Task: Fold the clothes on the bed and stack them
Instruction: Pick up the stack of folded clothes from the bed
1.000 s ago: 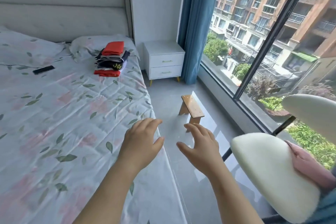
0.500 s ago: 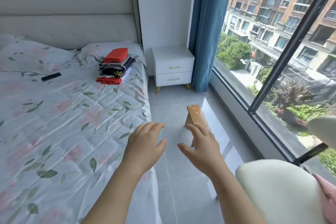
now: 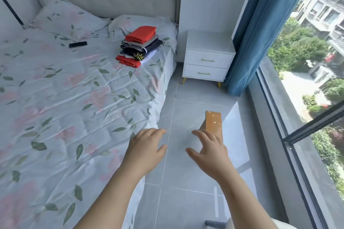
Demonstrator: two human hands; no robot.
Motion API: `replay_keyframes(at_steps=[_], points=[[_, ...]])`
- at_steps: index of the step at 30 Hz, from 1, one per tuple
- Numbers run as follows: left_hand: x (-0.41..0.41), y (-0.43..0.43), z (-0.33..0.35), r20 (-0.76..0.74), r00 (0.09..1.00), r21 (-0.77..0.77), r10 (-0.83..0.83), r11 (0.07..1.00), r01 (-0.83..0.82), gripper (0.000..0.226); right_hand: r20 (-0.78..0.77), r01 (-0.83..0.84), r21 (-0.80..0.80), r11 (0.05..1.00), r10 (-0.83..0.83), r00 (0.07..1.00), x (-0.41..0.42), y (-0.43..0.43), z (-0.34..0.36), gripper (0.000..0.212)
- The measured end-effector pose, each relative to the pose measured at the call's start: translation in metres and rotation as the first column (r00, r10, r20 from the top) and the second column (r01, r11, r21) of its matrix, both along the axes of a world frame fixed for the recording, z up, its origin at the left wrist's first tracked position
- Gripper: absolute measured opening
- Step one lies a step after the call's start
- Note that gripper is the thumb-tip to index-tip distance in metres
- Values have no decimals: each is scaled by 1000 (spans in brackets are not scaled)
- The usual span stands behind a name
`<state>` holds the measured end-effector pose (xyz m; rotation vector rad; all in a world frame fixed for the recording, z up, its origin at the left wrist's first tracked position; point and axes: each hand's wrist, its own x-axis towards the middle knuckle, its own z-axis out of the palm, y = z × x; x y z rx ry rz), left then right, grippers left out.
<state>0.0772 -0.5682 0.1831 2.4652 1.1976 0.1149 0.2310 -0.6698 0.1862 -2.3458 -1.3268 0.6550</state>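
A stack of folded clothes (image 3: 140, 48), red on top and bottom with grey and dark pieces between, sits near the head of the bed (image 3: 61, 102) by the right pillow. The bed has a floral sheet. My left hand (image 3: 147, 149) hovers over the bed's right edge, fingers relaxed and spread, holding nothing. Beside it, my right hand (image 3: 209, 151) is stretched out over the floor, also empty with loose fingers. Both hands are far from the stack.
A black remote (image 3: 77, 44) lies on the sheet left of the stack. A white nightstand (image 3: 208, 57) stands by the bed, a blue curtain (image 3: 260, 29) and a large window to the right. A small wooden stool (image 3: 213, 121) stands on the grey floor.
The view has swung left and down: the white chair has left the frame and more of the bed shows. Both hands keep the same open pose in front of me.
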Motion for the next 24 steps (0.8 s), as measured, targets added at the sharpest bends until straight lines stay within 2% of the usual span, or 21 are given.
replay_keyframes(at_steps=[7, 12, 19, 24], points=[[39, 90, -11, -73, 995, 37, 72, 997, -69, 38, 32, -161, -42, 986, 163, 986, 59, 102, -6, 54], [101, 194, -12, -134, 991, 31, 26, 999, -22, 41, 37, -182, -99, 978, 186, 982, 122, 197, -11, 53], [196, 321, -3, -147, 989, 39, -17, 999, 23, 41, 5, -168, -99, 981, 169, 986, 209, 322, -14, 52], [262, 411, -13, -150, 987, 55, 61, 997, -53, 43, 5, -233, -117, 966, 235, 972, 283, 415, -31, 53]])
